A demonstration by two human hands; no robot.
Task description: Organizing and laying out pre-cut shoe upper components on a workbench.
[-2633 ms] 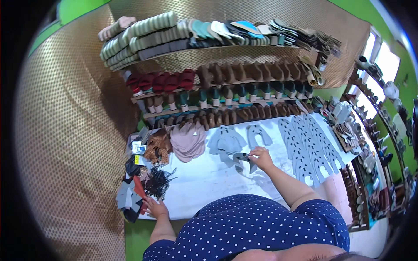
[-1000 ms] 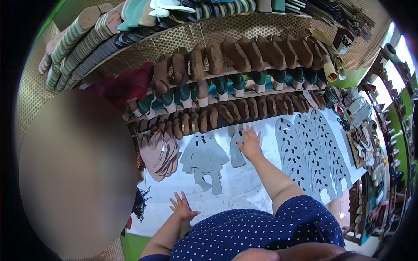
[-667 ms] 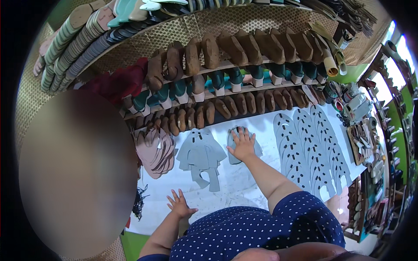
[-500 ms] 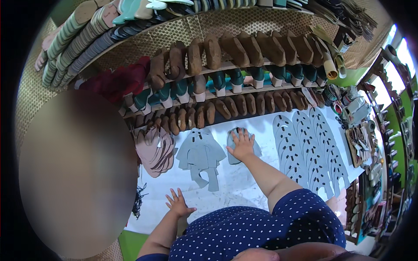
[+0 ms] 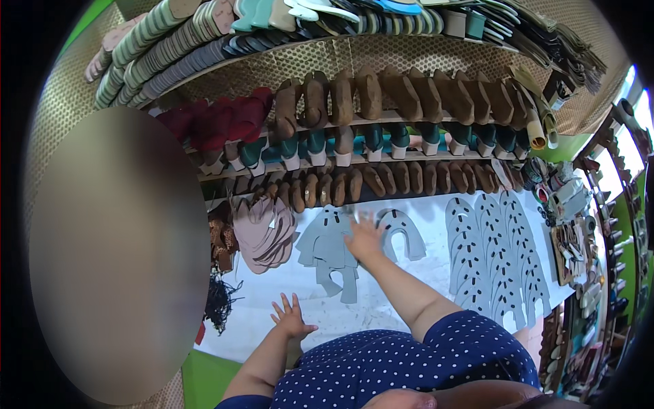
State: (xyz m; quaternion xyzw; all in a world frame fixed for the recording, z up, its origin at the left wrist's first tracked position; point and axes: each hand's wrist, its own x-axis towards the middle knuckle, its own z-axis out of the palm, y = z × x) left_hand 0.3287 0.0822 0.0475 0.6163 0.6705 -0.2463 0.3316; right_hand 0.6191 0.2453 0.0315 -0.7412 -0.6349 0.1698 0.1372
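My right hand (image 5: 366, 240) is stretched over the white tabletop (image 5: 388, 300), fingers apart and tips blurred. It lies between a pile of grey cut-out pieces (image 5: 323, 240) and a single grey U-shaped piece (image 5: 409, 235) with small dark marks. The hand covers the pile's right edge; whether it touches the pile I cannot tell. Nothing shows in its grasp. Nearer my body, my left hand (image 5: 290, 319) is open with fingers spread, holding nothing, at the table's near side. Left of the grey pile rests a stack of pink cut-out pieces (image 5: 262, 238).
Overlapping rows of grey U-shaped pieces (image 5: 470, 255) cover the table's right part. Brown shoe lasts (image 5: 368, 95) and green ones (image 5: 375, 138) stand on shelves behind. Dark cords (image 5: 219, 300) hang at the left edge. A person (image 5: 122, 259), blurred out, is at left.
My right hand has lifted off the single grey U-shaped piece and moved left toward the grey pile. My left hand stays spread nearly in place. The whole view has shifted slightly.
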